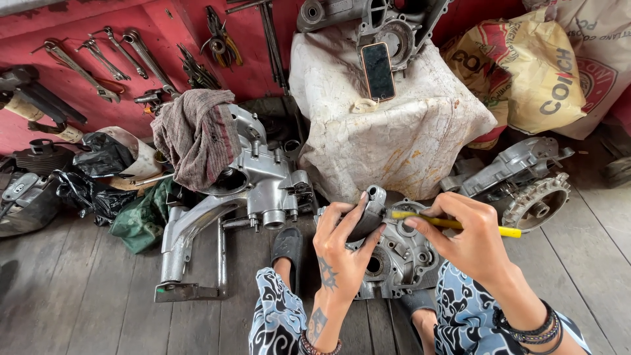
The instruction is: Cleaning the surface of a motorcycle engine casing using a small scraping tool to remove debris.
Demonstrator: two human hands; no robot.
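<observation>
Grey wooden floorboards (79,283) carry the whole scene, with a red wall (171,26) hung with wrenches (125,56) behind them. At the centre, the left hand (342,246) is wrapped around a small curved metal casting (368,213), thumb on one side and fingers on the other, holding it upright so that its rounded open end points up and away from the person. The right hand (463,233) is pinched narrow around a yellow-handled tool (460,225). That tool's long axis runs almost level, left to right across the view; its working end points left and meets the casting just beside the left fingertips, while the handle sticks out to the right past the knuckles. The right hand is therefore the nearer one to the tool, the left to the casting, and the two parts touch between them.

Directly beneath both hands, between the person's patterned knees, lies a round engine case half (404,260). Further left stands a larger engine block (253,181) with a striped rag (197,135) draped on it. Beyond, a phone (378,70) rests on a cloth-covered mound (394,138).
</observation>
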